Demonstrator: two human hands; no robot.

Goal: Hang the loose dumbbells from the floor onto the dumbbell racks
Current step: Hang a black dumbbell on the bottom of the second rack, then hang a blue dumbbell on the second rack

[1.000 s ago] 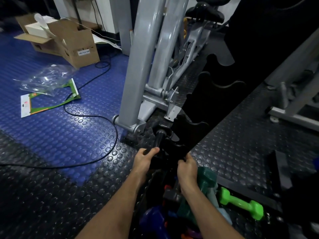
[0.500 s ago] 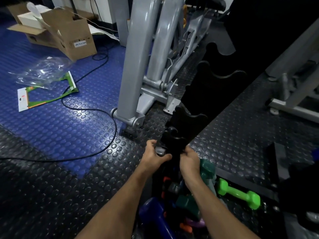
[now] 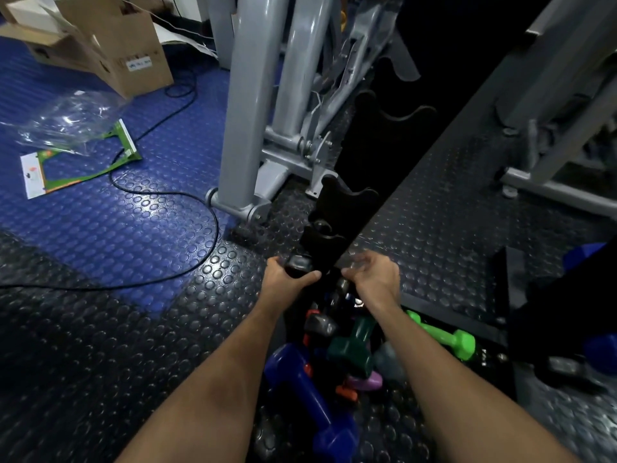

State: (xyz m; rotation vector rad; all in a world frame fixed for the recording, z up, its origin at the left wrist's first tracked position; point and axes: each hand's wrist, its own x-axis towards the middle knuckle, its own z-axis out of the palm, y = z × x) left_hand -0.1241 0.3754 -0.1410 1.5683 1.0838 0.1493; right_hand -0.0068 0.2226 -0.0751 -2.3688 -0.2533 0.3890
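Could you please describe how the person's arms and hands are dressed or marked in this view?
Both forearms are bare right down to the bottom edge of the picture, with no sleeve visible. The left hand and the right hand wear no gloves. No watch, wristband, ring or marking shows on either wrist or hand.
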